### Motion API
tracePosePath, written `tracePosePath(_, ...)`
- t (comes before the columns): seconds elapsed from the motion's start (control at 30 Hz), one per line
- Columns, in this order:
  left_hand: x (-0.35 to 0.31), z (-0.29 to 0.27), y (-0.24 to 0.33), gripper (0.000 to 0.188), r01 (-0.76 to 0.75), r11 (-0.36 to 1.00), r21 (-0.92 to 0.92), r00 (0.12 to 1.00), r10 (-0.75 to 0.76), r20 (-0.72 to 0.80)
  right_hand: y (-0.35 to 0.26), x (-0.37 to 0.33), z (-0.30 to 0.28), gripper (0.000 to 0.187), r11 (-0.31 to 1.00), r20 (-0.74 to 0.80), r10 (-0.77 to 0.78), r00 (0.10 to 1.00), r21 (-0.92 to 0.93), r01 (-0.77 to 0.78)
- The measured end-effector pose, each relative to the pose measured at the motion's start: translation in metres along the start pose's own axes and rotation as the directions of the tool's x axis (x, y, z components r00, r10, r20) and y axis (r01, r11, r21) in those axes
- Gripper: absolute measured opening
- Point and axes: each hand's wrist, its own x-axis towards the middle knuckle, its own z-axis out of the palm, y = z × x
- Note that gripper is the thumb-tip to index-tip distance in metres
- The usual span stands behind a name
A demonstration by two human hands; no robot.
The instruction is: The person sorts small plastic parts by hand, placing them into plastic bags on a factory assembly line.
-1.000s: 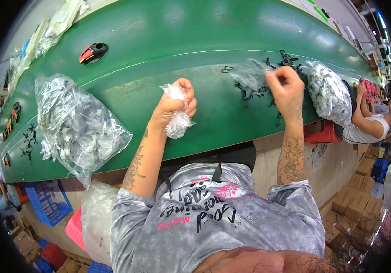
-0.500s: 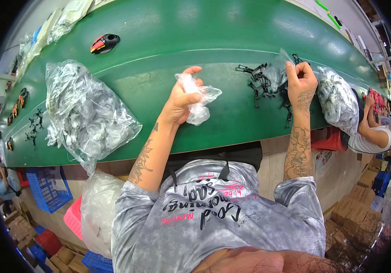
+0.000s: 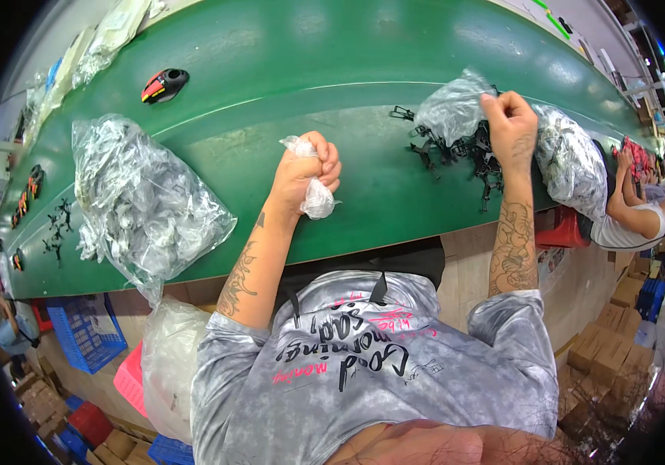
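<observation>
Crumpled clear plastic bags [image 3: 318, 200] are squeezed in the fist of my left hand [image 3: 305, 172], above the middle of the green table. Bits of film stick out above and below the fingers. To the right, my right hand [image 3: 512, 130] is closed in a pinch on a clear plastic bag [image 3: 452, 107], which spreads out to the left of the fingertips. Below that bag lies a pile of black, thin-armed plastic frames [image 3: 481, 159], partly covered by it. Whether the bag has anything inside, I cannot tell.
A large clear sack of crumpled bags [image 3: 146, 205] stands at left on the green table [image 3: 332, 46]. Another full sack [image 3: 571, 159] is at right, near a seated person [image 3: 633, 213]. A black-and-orange shell [image 3: 165, 85] lies farther back. A blue crate [image 3: 88, 333] stands below the table's left edge.
My left hand has closed from a loose hold into a fist around the crumpled bags. The bag in my right hand has spread out leftward over the black frames.
</observation>
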Motion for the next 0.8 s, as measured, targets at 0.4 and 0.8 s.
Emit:
tracePosePath(0.4,0.001,0.031,-0.014,0.074,-0.198,0.776,0.598,0.98,0.171,0.103,-0.038,-0.172,0.099,0.018,0.937,0.45,-0.141,0.882,0.348,-0.028)
tracePosePath(0.8,-0.006,0.05,-0.013,0.03,-0.405,0.906,0.119,0.713,0.395,-0.58,-0.048,-0.189,0.113,0.035,0.877,0.533,-0.393,0.749,0.463,0.131)
